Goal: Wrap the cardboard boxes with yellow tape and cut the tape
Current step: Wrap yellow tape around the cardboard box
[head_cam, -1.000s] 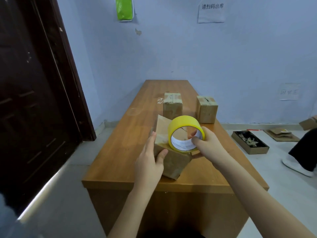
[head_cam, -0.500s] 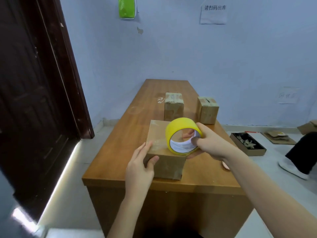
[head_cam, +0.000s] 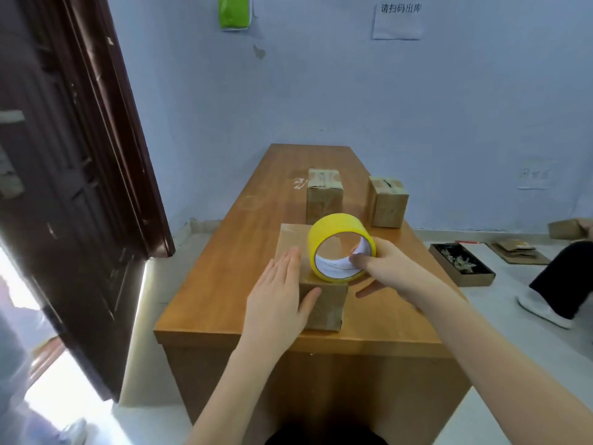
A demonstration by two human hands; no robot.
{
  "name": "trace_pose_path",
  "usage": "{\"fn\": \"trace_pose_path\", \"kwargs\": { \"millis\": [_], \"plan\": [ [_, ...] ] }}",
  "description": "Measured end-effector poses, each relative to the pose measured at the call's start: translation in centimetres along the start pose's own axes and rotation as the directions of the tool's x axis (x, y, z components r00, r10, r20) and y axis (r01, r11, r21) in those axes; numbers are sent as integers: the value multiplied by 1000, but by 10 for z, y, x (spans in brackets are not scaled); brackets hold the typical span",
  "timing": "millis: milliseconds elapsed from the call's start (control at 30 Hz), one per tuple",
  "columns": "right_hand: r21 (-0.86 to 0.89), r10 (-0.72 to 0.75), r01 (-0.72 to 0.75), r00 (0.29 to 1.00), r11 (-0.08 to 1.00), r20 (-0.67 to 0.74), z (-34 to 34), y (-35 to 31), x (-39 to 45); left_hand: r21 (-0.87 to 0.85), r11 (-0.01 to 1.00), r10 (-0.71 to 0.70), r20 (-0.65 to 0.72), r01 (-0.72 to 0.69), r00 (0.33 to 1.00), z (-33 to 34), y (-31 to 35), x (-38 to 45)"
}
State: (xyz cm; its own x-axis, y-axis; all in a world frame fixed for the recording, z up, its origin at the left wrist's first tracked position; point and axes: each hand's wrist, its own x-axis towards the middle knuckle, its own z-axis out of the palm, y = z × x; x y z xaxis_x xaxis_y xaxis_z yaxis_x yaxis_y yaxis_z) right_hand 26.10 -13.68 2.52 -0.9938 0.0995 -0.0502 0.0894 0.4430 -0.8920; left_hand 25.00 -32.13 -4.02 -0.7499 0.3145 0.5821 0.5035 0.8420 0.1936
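Observation:
A brown cardboard box lies flat near the front edge of the wooden table. On its top stands a roll of yellow tape, held on edge by my right hand, thumb inside the core. My left hand rests flat on the box's left side, fingers stretched forward and thumb on the near face. Two smaller boxes stand farther back: one in the middle, one to the right.
A dark wooden door stands open at the left. On the floor to the right lie a shallow tray of scraps and flattened cardboard. Another person's leg and white shoe are at the right edge.
The box went from tilted on an edge to lying flat on the table. My left hand opened from gripping its corner to lying flat on it. The tape roll stayed on top.

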Motion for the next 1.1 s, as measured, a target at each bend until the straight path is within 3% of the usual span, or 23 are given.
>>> {"fn": "trace_pose_path", "kwargs": {
  "millis": [100, 300, 500, 633, 733, 900, 1100],
  "plan": [
    [-108, 2, 2, 999, 994, 37, -9, -9, 0, 52, 998, 35, -98, -30, 995, 10, -5, -4],
    [-253, 54, -54, 999, 966, -10, -40, 0, -8, 66, 997, 54, -144, -45, 988, 14, -8, -2],
    [-21, 33, -36, 990, 999, -134, -25, 13, -5, 106, 993, 71, -132, -57, 989, 15, -7, -1],
    [210, 133, -109, 985, 972, -105, -11, 23, -4, 131, 991, 49, -133, -31, 990, 13, -4, -1],
    [129, 104, -96, 993, 987, -59, -16, 23, -6, 118, 992, 57, -134, -41, 989, 10, -4, 0],
    [-96, 100, -110, 989, 989, -107, -39, 33, -10, 135, 990, 55, -107, -41, 993, 9, -4, 0],
    [107, 290, -283, 956, 953, -52, -7, 76, -11, 119, 993, 25, -24, -22, 999, 6, -2, 0]
  ]
}}
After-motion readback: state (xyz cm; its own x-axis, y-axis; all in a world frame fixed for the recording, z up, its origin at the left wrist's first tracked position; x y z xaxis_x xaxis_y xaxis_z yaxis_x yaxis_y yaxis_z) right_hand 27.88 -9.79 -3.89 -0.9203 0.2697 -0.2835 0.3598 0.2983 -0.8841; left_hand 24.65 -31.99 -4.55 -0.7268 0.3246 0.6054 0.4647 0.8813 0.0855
